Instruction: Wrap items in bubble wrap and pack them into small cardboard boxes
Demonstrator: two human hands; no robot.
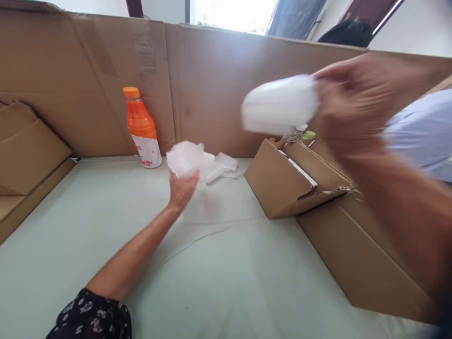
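Observation:
My left hand is closed around a crumpled, translucent white foam wrap above the far part of the table. Raised high on the right, my right hand grips a smooth white rounded object by its right end. Motion blurs both that hand and the object, so its exact kind is unclear. Just right of the wrap in my left hand lie clear plastic packets. An orange bottle with an orange cap and white label stands to the left, against the cardboard wall.
A tall cardboard wall runs along the back of the pale green table. An open cardboard box with items in it tilts against a larger box. Another carton is at left. A person's light sleeve shows at right.

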